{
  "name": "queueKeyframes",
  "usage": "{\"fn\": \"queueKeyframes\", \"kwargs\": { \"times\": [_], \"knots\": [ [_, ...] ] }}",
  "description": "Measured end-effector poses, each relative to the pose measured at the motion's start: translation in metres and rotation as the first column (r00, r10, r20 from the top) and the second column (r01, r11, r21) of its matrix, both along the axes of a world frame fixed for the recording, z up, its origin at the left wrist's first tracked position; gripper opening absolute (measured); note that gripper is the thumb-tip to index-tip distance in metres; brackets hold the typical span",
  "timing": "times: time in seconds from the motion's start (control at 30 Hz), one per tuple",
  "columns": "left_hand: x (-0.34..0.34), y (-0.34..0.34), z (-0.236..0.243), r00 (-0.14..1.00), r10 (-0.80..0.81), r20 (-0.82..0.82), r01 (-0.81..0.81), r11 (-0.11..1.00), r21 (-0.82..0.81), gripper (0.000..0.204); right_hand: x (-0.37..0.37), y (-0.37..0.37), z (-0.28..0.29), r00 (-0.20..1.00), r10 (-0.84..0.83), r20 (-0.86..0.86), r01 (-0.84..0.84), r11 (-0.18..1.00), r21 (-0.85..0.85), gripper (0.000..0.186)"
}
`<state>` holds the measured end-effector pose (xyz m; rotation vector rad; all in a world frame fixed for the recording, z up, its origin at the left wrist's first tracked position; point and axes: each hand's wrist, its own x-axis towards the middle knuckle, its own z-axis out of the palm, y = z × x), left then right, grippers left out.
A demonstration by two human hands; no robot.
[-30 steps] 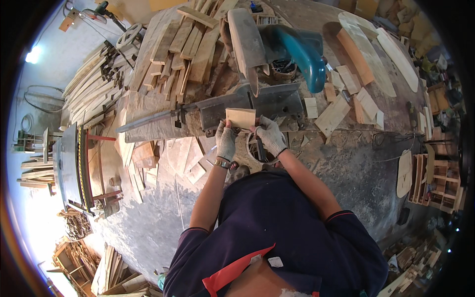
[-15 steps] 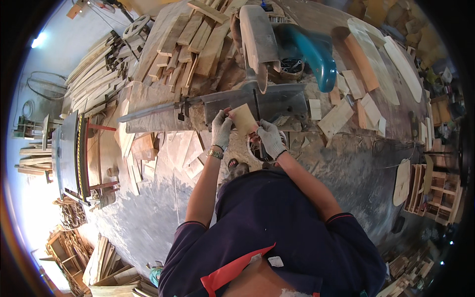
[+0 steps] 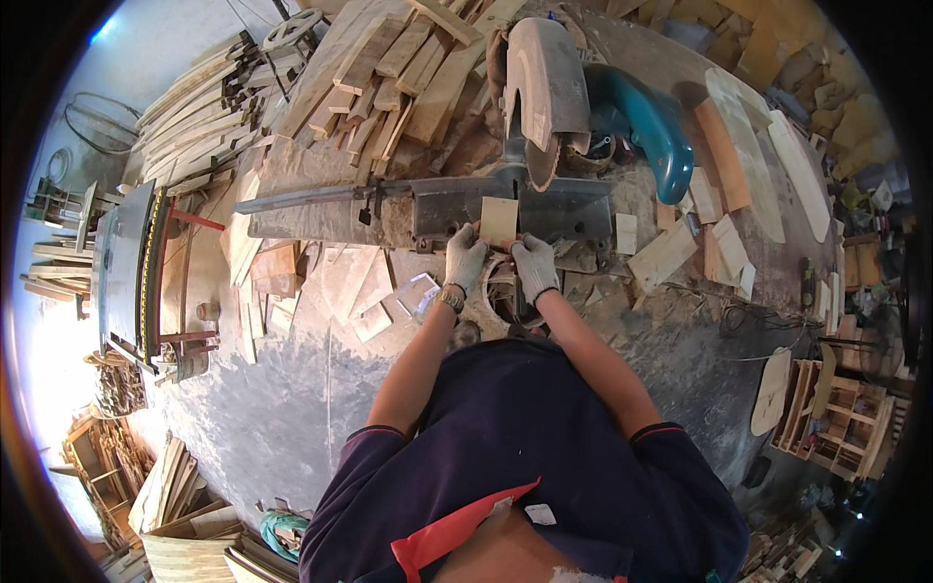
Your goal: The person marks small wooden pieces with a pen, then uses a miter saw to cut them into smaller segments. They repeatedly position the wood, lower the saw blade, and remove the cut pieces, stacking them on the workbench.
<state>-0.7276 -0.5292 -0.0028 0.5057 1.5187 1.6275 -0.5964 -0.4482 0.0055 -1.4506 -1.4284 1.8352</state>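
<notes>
wood piece (image 3: 499, 221): small pale block, upright against the miter saw (image 3: 544, 117) fence, just left of the blade
left hand (image 3: 465, 258): gloved, fingers closed on block's lower left edge
right hand (image 3: 534, 266): gloved, at block's lower right; grip unclear
blade: mostly hidden under guard
offcuts (image 3: 671, 255): right of saw, scattered

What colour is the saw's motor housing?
Teal-blue; the motor housing shows best in the head view.
</notes>
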Motion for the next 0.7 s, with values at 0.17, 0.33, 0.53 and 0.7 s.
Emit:
{"fn": "queueKeyframes", "kwargs": {
  "times": [0.17,0.33,0.53,0.7],
  "knots": [
    [-0.017,0.016,0.016,0.821,-0.274,-0.501,0.002,0.878,-0.478,0.050,-0.019,0.020,0.001,0.986,0.049,0.157,-0.085,0.969,0.231,0.027],
    [-0.013,0.011,0.019,0.320,-0.369,-0.872,-0.155,0.888,-0.433,0.046,-0.024,0.024,-0.002,0.983,-0.029,0.181,-0.013,0.974,0.226,0.027],
    [-0.030,0.008,-0.010,0.127,-0.441,-0.888,0.009,0.896,-0.444,0.039,-0.022,0.024,0.005,0.876,0.056,0.478,-0.349,0.758,0.551,0.035],
    [-0.034,0.010,-0.022,0.167,-0.424,-0.890,0.047,0.905,-0.423,0.034,-0.009,0.023,0.009,0.815,0.109,0.569,-0.486,0.664,0.568,0.038]
  ]
}}
